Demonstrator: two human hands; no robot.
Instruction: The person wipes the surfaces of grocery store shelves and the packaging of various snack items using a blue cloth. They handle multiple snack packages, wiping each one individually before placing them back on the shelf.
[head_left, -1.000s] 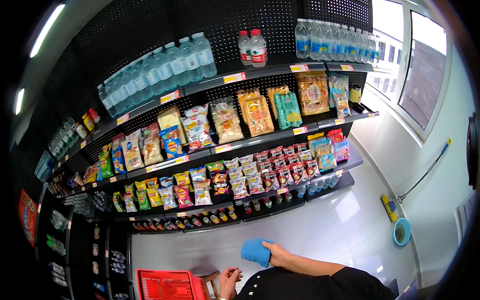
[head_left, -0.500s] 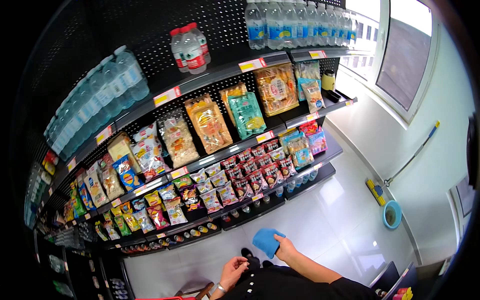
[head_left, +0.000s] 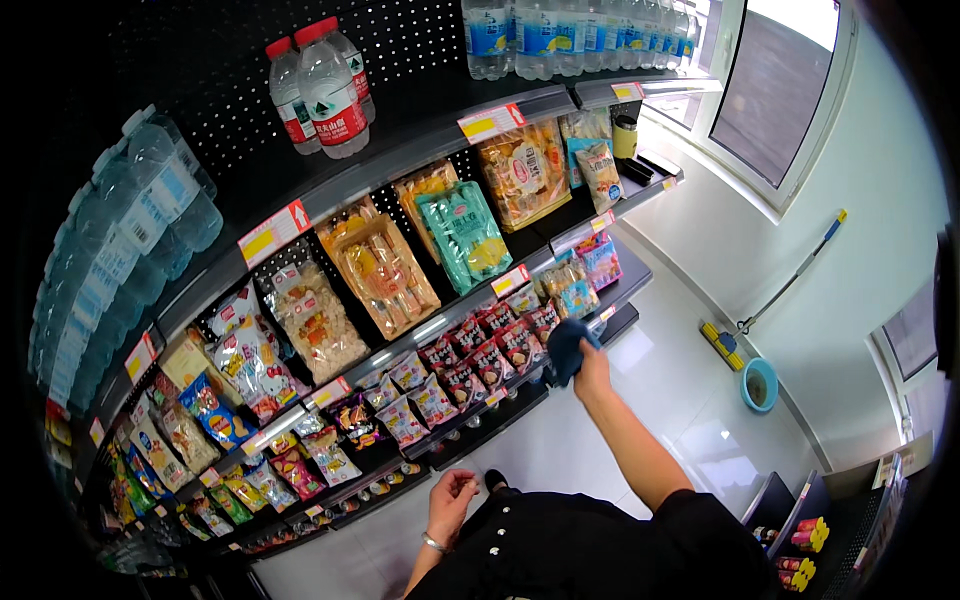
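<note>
My right hand (head_left: pixel 593 372) is closed on a blue cloth (head_left: pixel 567 348), which looks dark against the shelf. The cloth is at the front edge of the lower snack shelf (head_left: pixel 607 317), near its right end; whether it touches the edge I cannot tell. Just left of it stand rows of small dark-red snack bags (head_left: pixel 518 345). My left hand (head_left: pixel 452 503) is low in front of my body, its fingers curled in with nothing visible in them, and a bracelet is on the wrist. Its palm side is partly hidden.
Clear water bottles (head_left: pixel 590 38) and red-capped bottles (head_left: pixel 336 105) stand on the top shelf. Larger snack packs, such as a green bag (head_left: pixel 466 235), fill the shelf below. A blue bucket (head_left: pixel 759 386) and a yellow-headed mop (head_left: pixel 722 345) are by the right wall.
My right hand has moved up and forward with the blue cloth, from in front of my body to the lower shelf's edge. My left hand has shifted slightly left and stays low.
</note>
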